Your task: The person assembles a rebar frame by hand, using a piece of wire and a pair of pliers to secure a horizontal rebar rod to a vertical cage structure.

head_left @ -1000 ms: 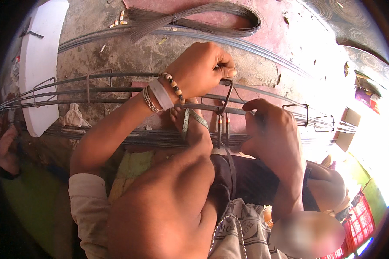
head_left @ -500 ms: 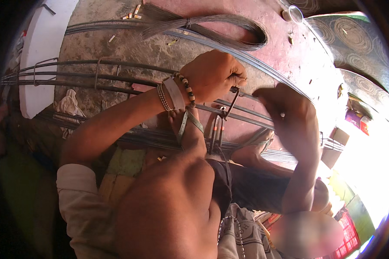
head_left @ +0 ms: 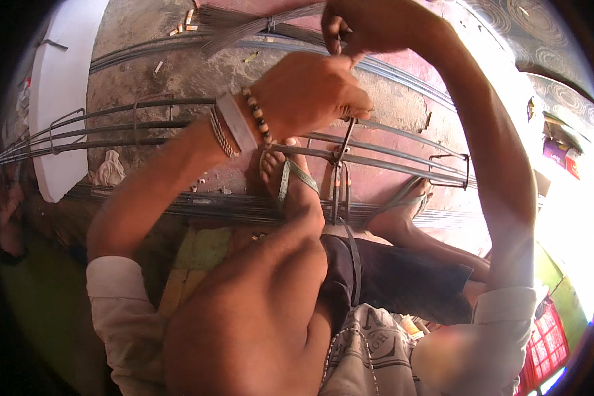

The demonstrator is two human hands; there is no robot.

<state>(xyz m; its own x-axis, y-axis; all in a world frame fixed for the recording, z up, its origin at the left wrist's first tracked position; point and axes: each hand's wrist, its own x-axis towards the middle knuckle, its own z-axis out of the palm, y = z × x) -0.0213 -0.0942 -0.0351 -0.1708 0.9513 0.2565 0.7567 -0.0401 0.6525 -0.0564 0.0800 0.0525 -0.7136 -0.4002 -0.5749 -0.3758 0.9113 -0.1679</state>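
Overhead, counted first: four long grey steel rods (head_left: 178,125) running side by side across the concrete floor (head_left: 178,66), ringed by at least three rectangular wire stirrups (head_left: 450,173); one more loose bundle of thin grey wire (head_left: 244,26) lying beyond them near the top edge; one white flat board (head_left: 59,99) at the far left; one red plastic crate (head_left: 548,343) low on the right.

Two hands at work. Left hand (head_left: 310,96) fisted knuckles-up over the rods, forearm stretched from the lower left, wrist banded with one pale strap, one string of beads and thin metal bangles; fingers clenched on the handle of a slim dark metal hook tool (head_left: 342,140), its shaft slanting down to touch the rods at a crossing. Right hand (head_left: 363,26) lifted high near the top edge, arm arching up from the right, fingertips pinched together; whether anything is gripped there cannot be told.

Two sandalled feet (head_left: 297,185) planted just beside the rods, knees drawn up close below.
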